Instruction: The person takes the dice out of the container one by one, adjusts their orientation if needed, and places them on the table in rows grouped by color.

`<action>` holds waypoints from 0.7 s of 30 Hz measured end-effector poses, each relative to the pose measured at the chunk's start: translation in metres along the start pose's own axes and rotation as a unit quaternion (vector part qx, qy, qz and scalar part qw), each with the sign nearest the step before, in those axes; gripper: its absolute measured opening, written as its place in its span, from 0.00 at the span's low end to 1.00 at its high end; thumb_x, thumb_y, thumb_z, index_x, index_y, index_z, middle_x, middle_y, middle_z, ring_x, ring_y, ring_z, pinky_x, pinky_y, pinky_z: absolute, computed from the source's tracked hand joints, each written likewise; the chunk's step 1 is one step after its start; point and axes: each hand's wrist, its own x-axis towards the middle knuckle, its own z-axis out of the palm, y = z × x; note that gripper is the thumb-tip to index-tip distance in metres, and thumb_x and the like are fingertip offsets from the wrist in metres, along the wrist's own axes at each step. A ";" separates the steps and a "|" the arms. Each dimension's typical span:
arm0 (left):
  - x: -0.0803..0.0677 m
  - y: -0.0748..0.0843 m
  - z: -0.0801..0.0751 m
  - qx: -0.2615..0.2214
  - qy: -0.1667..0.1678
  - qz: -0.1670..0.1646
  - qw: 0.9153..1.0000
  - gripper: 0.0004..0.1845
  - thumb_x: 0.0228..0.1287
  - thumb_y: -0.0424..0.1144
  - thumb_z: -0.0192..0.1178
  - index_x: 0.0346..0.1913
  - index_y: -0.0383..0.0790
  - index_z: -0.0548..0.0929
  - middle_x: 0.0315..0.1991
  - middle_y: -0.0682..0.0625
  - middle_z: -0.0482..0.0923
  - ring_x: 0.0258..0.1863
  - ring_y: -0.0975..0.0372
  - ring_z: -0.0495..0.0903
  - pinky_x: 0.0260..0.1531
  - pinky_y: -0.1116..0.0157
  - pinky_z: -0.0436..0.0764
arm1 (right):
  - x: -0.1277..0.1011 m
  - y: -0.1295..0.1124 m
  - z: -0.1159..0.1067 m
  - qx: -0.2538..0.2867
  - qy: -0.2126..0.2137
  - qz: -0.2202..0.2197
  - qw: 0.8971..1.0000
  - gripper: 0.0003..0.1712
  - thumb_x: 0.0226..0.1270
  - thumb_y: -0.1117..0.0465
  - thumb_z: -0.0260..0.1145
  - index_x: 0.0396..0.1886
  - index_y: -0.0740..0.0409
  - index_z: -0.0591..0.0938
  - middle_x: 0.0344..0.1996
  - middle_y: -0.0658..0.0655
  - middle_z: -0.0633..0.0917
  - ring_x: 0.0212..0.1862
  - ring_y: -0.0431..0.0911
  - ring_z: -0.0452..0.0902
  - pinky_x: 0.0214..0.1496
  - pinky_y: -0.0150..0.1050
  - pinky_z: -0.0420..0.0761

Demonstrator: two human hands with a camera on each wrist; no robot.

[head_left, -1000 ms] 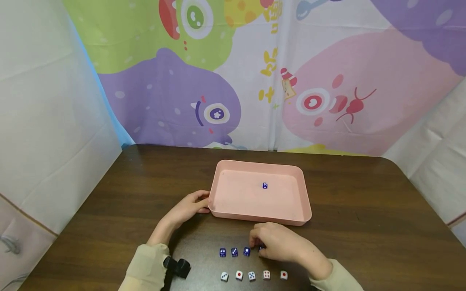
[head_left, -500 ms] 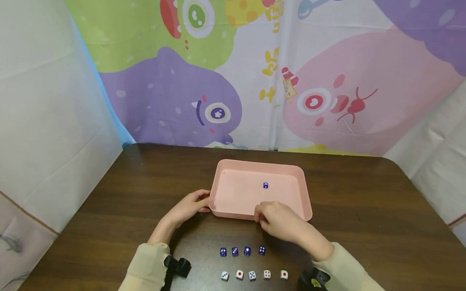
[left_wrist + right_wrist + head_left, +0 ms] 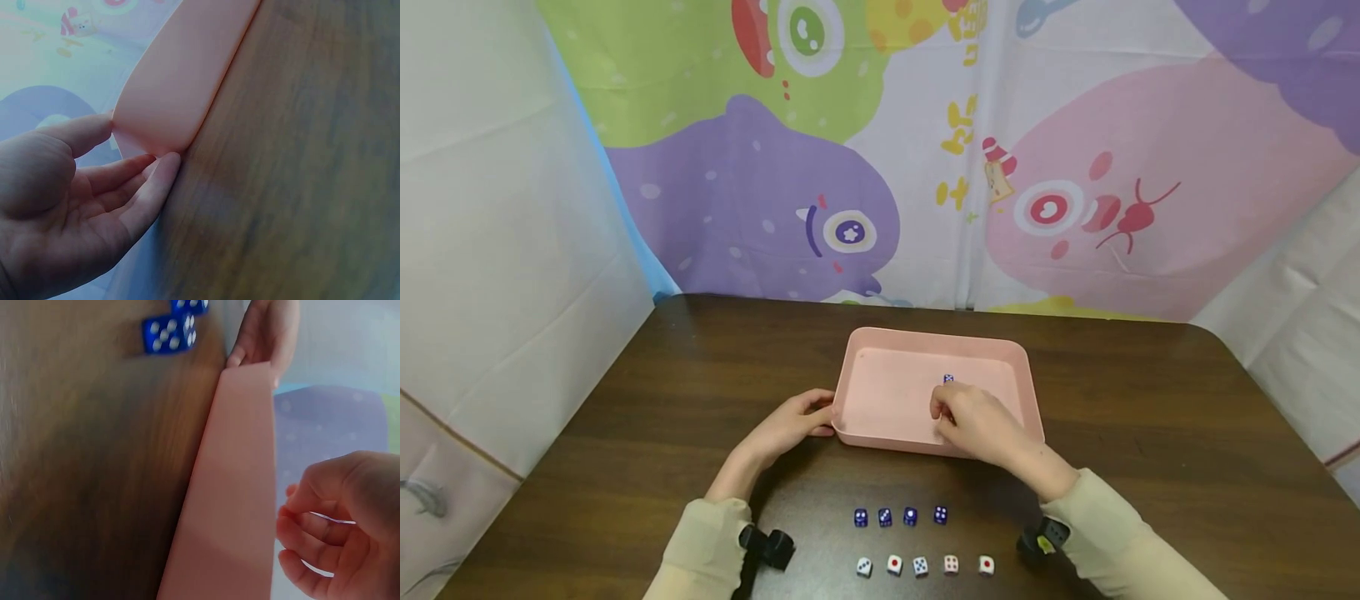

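My left hand (image 3: 790, 427) holds the near-left corner of a shallow pink tray (image 3: 895, 444). In the left wrist view the thumb meets the rim and the fingers (image 3: 164, 170) touch the wall low down by the table. My right hand (image 3: 981, 423) hovers over the tray with loosely bent fingers; nothing shows between them in the right wrist view. Just beyond its knuckles is a blue die (image 3: 948, 378) with white pips on the tray floor, partly hidden by the hand.
Several blue dice (image 3: 884, 517) form a row on the dark wooden table (image 3: 647, 433) in front of the tray. Nearer still lies a row of several white dice (image 3: 921, 567) with red or dark pips. A patterned curtain (image 3: 760, 208) hangs behind the table.
My right hand has let go of a blue die at the right end of the blue row. It has moved forward over the tray. The left hand has stayed at the corner.
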 end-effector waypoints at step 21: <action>0.001 -0.002 0.000 -0.010 0.004 -0.007 1.000 0.24 0.67 0.37 0.49 0.59 0.22 0.62 0.56 0.29 0.66 0.49 0.48 0.76 0.50 0.59 0.78 | 0.019 0.040 0.017 -0.061 0.014 -0.028 0.998 0.08 0.56 0.67 0.62 0.37 0.62 0.80 0.39 0.57 0.78 0.43 0.51 0.76 0.49 0.45 0.78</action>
